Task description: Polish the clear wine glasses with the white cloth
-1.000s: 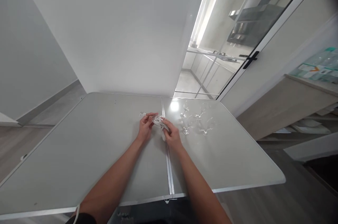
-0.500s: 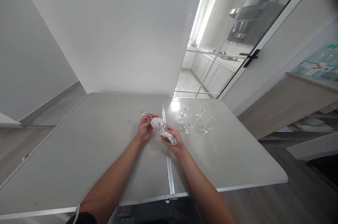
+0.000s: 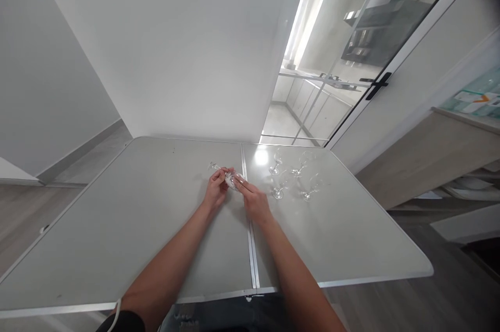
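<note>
My left hand [image 3: 216, 193] pinches a clear stemmed glass [image 3: 221, 171] held sideways over the middle of the grey folding table [image 3: 117, 228], its foot pointing left. My right hand [image 3: 253, 200] is closed around a small grey-white cloth [image 3: 233, 181] pressed against the glass's bowl; the cloth is mostly hidden under my fingers. Both hands meet just above the table's centre seam.
Several more clear stemmed glasses [image 3: 291, 178] stand upright on the table's right half, just right of my right hand. A white wall rises behind the table, with a glass sliding door [image 3: 351, 61] at the back right and a wooden counter [image 3: 437, 149] at far right.
My right hand, which had drawn back toward me with the cloth hanging out of the glass, has pushed forward again, so the cloth is bunched at the bowl. The camera shifted slightly.
</note>
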`<act>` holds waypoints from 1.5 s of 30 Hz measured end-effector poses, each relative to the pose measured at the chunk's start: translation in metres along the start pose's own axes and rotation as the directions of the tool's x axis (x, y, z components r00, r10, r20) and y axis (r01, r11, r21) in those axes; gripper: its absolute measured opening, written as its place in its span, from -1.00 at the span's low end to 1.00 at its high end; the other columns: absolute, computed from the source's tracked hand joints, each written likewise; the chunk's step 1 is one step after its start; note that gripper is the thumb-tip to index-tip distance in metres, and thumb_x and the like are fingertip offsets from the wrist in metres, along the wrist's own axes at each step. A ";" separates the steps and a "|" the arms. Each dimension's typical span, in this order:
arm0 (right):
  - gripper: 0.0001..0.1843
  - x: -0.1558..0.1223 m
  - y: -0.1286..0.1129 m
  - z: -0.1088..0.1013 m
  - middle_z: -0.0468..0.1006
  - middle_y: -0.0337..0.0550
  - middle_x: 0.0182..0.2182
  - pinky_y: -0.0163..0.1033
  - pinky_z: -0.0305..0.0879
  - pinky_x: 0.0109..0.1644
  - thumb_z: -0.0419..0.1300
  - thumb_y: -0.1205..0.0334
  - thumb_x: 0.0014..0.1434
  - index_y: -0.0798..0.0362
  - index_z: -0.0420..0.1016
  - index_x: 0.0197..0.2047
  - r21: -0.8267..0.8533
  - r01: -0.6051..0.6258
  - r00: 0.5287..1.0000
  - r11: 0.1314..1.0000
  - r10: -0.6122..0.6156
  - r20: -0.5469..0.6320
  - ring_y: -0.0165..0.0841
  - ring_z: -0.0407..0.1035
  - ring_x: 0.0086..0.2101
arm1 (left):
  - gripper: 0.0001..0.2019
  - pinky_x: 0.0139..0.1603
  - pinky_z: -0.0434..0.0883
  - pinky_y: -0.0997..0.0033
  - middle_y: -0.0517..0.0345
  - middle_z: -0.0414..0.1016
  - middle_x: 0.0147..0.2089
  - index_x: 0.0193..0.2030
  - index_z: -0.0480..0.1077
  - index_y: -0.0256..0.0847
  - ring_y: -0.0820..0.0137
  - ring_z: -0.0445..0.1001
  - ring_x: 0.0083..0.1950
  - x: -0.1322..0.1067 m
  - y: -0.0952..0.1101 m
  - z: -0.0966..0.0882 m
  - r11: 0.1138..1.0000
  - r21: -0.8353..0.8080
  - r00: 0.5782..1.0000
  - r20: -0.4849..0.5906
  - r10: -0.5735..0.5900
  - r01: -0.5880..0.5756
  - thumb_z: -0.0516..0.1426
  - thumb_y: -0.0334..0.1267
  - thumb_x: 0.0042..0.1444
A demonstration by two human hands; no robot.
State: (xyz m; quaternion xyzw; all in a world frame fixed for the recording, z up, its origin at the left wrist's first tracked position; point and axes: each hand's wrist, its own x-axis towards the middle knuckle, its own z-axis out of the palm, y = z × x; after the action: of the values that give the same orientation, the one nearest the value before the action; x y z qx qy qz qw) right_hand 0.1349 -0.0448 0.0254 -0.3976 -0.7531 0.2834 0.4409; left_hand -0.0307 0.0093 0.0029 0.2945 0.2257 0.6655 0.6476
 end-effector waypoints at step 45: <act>-0.57 0.001 -0.017 0.020 0.56 -0.20 -0.38 -0.31 0.32 -0.33 0.43 -0.05 0.01 0.09 0.60 -0.16 0.708 -0.236 0.867 0.666 0.473 -0.157 -0.40 0.36 -0.41 | -0.76 0.07 0.43 0.32 0.08 0.58 -0.13 -0.29 0.50 -0.21 0.27 0.52 0.07 -0.003 -0.004 0.007 1.000 -0.014 0.990 0.139 -0.003 0.005 0.40 -0.14 0.03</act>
State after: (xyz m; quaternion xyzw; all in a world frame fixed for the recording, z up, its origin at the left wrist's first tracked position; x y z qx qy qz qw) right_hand 0.1109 -0.0539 0.0297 -0.3950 -0.4228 0.5448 0.6069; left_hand -0.0229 0.0059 0.0047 0.3348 0.1760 0.6438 0.6652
